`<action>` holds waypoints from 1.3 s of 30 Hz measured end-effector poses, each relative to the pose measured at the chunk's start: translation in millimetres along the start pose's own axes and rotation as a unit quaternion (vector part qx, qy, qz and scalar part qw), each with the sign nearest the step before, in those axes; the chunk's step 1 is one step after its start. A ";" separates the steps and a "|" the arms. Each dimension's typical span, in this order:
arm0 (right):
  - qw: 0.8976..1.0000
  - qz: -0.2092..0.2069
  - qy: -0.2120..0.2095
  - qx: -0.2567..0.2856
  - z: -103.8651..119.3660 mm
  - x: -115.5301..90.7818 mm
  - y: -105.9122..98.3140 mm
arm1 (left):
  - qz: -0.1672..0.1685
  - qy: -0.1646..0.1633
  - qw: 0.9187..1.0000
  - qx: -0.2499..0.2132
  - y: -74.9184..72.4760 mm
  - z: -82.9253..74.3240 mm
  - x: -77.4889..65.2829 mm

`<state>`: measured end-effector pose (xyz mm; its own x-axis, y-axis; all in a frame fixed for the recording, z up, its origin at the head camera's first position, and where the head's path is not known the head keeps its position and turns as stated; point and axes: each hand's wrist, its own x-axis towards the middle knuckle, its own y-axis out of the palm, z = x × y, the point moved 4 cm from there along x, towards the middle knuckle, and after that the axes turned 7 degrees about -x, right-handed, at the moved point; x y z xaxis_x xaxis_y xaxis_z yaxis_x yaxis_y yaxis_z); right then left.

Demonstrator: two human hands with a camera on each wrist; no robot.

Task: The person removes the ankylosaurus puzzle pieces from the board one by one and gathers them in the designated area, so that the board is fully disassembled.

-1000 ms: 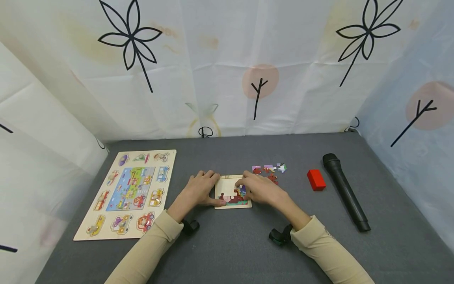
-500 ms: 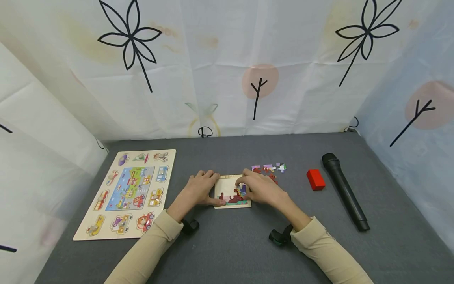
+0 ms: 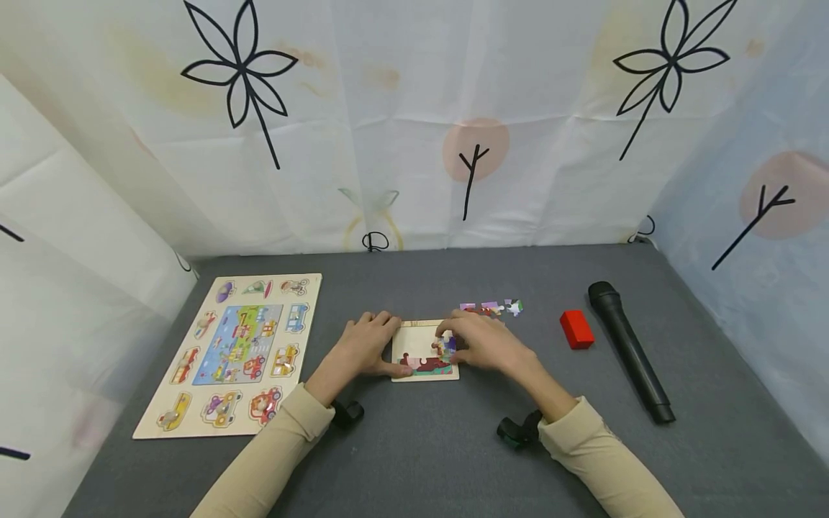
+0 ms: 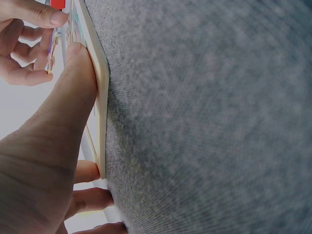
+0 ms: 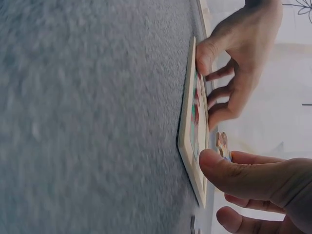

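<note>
In the head view, my left hand holds the left side of a small wooden puzzle tray, its thumb on the near left corner and fingers along the side. Joined dark red, pink and green pieces line the tray's near edge. My right hand is over the tray's right side and pinches a colourful puzzle piece between thumb and fingers. In the right wrist view that piece stands tilted above the tray. The left wrist view shows the left thumb pressing on the rim.
Several loose puzzle pieces lie behind my right hand, which partly hides them. A red block and a black microphone lie to the right. A large wooden vehicle puzzle board lies at the left, near my left forearm.
My right hand has shifted slightly to the right, lifting the pinched piece from the tray's right side. It now covers more of the loose pieces. My left hand has stayed in place.
</note>
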<state>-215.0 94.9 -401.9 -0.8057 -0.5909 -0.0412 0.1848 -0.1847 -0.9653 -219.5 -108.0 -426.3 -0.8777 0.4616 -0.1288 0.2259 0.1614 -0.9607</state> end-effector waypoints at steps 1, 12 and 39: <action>1.000 -0.002 0.001 0.001 -1.7 -1.2 -0.7 | 0.001 0.000 1.000 0.001 0.1 0.0 -0.2; 1.000 -0.010 0.010 -0.017 -25.1 -14.8 -7.2 | 0.009 -0.002 1.000 -0.003 0.8 0.9 -0.7; 0.996 0.016 0.089 -0.009 -94.4 -32.1 -23.3 | -0.012 0.013 1.000 0.001 -1.4 -1.0 -2.4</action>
<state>-246.6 192.3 -402.4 -0.8872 -0.4468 -0.1151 0.2026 -0.1530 -0.9672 -217.3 -108.5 -424.4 -0.8714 0.4805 -0.0991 0.2038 0.1708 -0.9640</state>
